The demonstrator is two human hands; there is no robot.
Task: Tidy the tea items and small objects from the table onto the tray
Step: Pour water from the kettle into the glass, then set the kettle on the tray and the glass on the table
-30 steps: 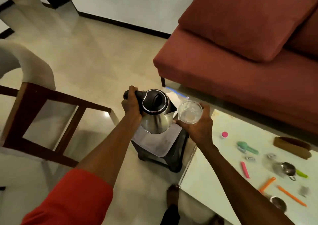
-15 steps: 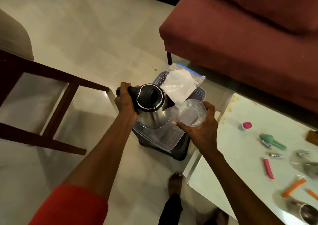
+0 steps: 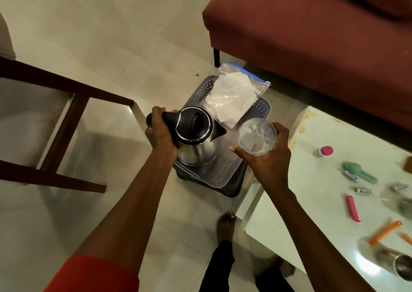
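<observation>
Both hands full — kettle [image 3: 197,140] left, seemingly empty glass [image 3: 257,136] right

1. A dark red sofa [image 3: 312,35] fills the upper right corner of the pale tiled floor [image 3: 107,35].
2. A dark wooden chair frame [image 3: 64,122] stands at the floor's left edge, well apart from the sofa.
</observation>
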